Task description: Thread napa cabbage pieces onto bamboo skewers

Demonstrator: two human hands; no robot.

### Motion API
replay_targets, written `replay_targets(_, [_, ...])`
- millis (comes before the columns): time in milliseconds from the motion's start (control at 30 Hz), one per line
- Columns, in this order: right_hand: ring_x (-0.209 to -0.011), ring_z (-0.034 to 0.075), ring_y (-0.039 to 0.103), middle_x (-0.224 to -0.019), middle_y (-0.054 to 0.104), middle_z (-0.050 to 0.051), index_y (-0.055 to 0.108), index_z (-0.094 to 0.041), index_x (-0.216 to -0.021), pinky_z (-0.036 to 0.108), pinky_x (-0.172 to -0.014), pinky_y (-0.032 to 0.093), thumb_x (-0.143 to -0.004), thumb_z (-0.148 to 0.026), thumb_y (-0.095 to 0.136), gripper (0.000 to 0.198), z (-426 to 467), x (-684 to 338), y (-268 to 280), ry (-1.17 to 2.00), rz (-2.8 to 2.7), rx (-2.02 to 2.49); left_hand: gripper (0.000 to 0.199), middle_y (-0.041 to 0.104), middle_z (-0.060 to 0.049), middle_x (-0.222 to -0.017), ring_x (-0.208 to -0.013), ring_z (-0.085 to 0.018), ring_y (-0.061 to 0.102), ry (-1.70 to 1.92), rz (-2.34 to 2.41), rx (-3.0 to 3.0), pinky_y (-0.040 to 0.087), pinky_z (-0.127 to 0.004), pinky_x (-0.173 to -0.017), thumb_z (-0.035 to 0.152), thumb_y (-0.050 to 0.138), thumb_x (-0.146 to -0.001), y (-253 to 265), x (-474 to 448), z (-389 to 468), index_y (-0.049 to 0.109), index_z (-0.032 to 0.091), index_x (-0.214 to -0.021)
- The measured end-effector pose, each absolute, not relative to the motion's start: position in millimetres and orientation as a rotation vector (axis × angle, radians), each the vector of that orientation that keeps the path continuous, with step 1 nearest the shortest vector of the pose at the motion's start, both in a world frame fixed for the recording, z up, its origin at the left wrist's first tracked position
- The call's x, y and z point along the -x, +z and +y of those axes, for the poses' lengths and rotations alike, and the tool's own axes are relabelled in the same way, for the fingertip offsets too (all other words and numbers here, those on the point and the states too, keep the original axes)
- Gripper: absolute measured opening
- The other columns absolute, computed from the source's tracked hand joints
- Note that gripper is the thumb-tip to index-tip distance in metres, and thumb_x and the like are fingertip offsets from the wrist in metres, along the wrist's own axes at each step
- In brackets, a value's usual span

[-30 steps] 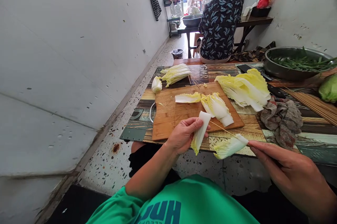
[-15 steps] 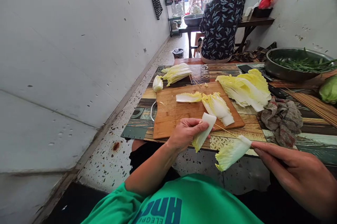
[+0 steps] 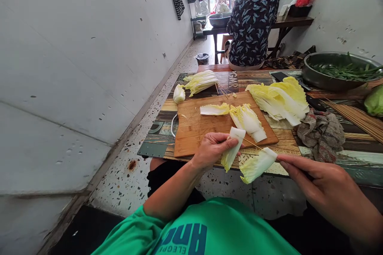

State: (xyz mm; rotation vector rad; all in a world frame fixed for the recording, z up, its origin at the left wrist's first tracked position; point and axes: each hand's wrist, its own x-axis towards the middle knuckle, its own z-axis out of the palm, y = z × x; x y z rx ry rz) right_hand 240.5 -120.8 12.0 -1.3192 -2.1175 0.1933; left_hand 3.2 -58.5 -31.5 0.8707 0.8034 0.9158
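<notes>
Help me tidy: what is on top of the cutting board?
A single cabbage leaf, a small stack of leaves and tiny scraps lie on the board. Anything beneath them or behind the left hand cannot be seen.

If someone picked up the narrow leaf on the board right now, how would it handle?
The leaf would probably be light, being one slim piece. Its broad white end looks fairly stiff, while the frilled yellow end may flop. Lying flat on the board, it seems unlikely to roll.

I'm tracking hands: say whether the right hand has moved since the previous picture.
Yes: the right hand has shifted slightly left, judged against the cutting board.
</notes>
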Motion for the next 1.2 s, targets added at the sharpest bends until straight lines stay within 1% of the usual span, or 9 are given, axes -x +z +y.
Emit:
replay_targets(333, [-0.075, 0.019, 0.077, -0.093, 0.081, 0.001, 0.076, -0.023, -0.102, 0.024, -0.069, 0.063, -0.097, -0.031, 0.053, 0.025, -121, -256, 2, 0.333, -2.143, 1.271, 0.035, 0.076, -0.008, -0.074, -0.06, -0.012, 0.066, 1.072, 0.737, -0.721, 0.052, -0.022, -0.062, 0.045, 0.088, -0.064, -26, -6, -72, 0.079, 0.013, -0.076])
replay_targets(433, [-0.083, 0.019, 0.077, -0.102, 0.079, 0.002, 0.072, -0.025, -0.114, 0.025, -0.071, 0.063, -0.098, -0.033, 0.053, 0.026, -122, -259, 6, 0.338, -2.222, 1.268, 0.032, 0.076, -0.007, -0.076, -0.063, -0.013, 0.067, 1.12, 0.776, -0.717, 0.053, -0.023, -0.064, 0.044, 0.087, -0.066, -23, -6, -81, 0.079, 0.015, -0.079])
replay_targets(533, [-0.105, 0.025, 0.071, -0.122, 0.072, 0.01, 0.063, -0.022, -0.13, 0.035, -0.084, 0.061, -0.098, -0.038, 0.053, 0.037, -120, -244, 11, 0.145, -2.285, 1.234, 0.028, 0.077, -0.006, -0.076, -0.064, -0.012, 0.067, 1.136, 0.812, -0.71, 0.053, -0.023, -0.065, 0.043, 0.085, -0.07, -22, -7, -91, 0.08, 0.017, -0.08])
replay_targets(600, [-0.11, 0.03, 0.069, -0.123, 0.071, 0.013, 0.064, -0.018, -0.128, 0.045, -0.091, 0.057, -0.098, -0.036, 0.054, 0.036, -118, -226, 11, -0.07, -2.298, 1.168, 0.027, 0.076, -0.006, -0.076, -0.066, -0.013, 0.068, 1.1, 0.828, -0.744, 0.053, -0.024, -0.066, 0.042, 0.083, -0.072, -23, -8, -98, 0.08, 0.017, -0.084])
replay_targets(667, [-0.097, 0.028, 0.072, -0.108, 0.076, 0.012, 0.067, -0.016, -0.119, 0.043, -0.085, 0.058, -0.1, -0.027, 0.051, 0.028, -118, -211, 8, -0.137, -2.313, 1.082, 0.028, 0.076, -0.006, -0.075, -0.067, -0.014, 0.067, 1.06, 0.856, -0.791, 0.052, -0.024, -0.065, 0.042, 0.082, -0.073, -22, -8, -104, 0.081, 0.017, -0.086])
replay_targets(733, [-0.083, 0.022, 0.075, -0.097, 0.079, 0.009, 0.069, -0.015, -0.114, 0.034, -0.075, 0.06, -0.1, -0.019, 0.048, 0.026, -120, -201, 4, -0.05, -2.3, 1.045, 0.031, 0.076, -0.006, -0.074, -0.065, -0.014, 0.065, 1.041, 0.898, -0.818, 0.05, -0.024, -0.063, 0.044, 0.082, -0.073, -20, -8, -109, 0.081, 0.016, -0.086])
replay_targets(867, [-0.081, 0.019, 0.076, -0.1, 0.079, 0.008, 0.068, -0.017, -0.118, 0.025, -0.068, 0.06, -0.098, -0.013, 0.045, 0.031, -128, -198, 3, 0.029, -2.268, 1.078, 0.037, 0.075, -0.006, -0.071, -0.061, -0.013, 0.062, 1.019, 0.959, -0.823, 0.047, -0.024, -0.058, 0.05, 0.082, -0.071, -14, -6, -116, 0.081, 0.016, -0.086])
replay_targets(1000, [-0.066, 0.018, 0.074, -0.086, 0.079, 0.005, 0.068, -0.019, -0.123, 0.026, -0.057, 0.058, -0.097, -0.01, 0.041, 0.038, -131, -204, 10, -0.071, -2.363, 1.087, 0.039, 0.075, -0.007, -0.072, -0.061, -0.014, 0.063, 0.99, 0.929, -0.749, 0.049, -0.024, -0.059, 0.05, 0.083, -0.069, -13, -8, -118, 0.081, 0.016, -0.089])
replay_targets(1200, [-0.069, 0.02, 0.073, -0.097, 0.079, 0.007, 0.057, -0.013, -0.136, 0.032, -0.059, 0.055, -0.096, -0.004, 0.04, 0.045, -128, -213, 10, -0.053, -2.483, 1.091, 0.035, 0.074, -0.006, -0.072, -0.064, -0.012, 0.064, 1.053, 0.881, -0.715, 0.05, -0.022, -0.062, 0.048, 0.082, -0.072, -11, -10, -115, 0.081, 0.017, -0.086])
